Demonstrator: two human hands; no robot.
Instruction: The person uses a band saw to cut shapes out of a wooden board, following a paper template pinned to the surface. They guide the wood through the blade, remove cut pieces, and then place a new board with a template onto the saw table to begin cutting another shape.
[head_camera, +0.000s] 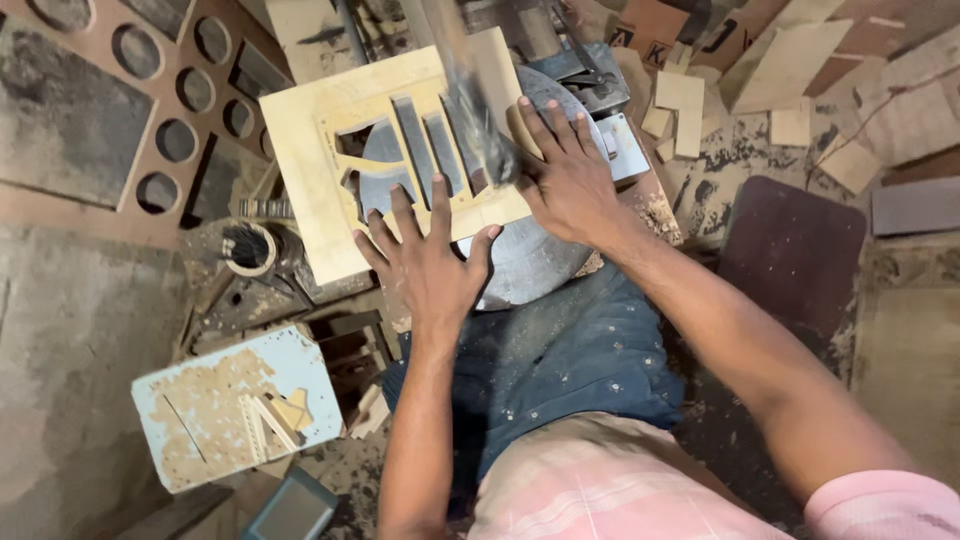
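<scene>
On the round metal saw table (520, 270) in front of you: pale plywood panel (330, 215), lying flat, roughly square, tilted a bit clockwise in view. It has cut-outs — slanted bars and a curved shape — and the grey table shows through them.

Your left hand (425, 265) is flat on the panel's near edge, fingers spread, palm down, grasping nothing. Your right hand (570, 180) presses on the panel's right edge, fingers splayed, also not gripping anything. Just beside the right hand's fingers, a vertical saw arm (470, 110) is blurred; can't tell whether it touches the panel.

Around it:
- Left of the panel, a small round cup (250, 248) with dark contents, near the panel's corner.
- Lower left, a light-blue box (235, 405) covered in sawdust, with small wood offcuts on top.
- Upper left, a brown board (120, 110) with round holes cut in rows.
- Upper right, scattered plywood scraps (790, 70) on the dusty floor.
- Right, a dark brown mat (795, 250), well apart from the panel.
</scene>
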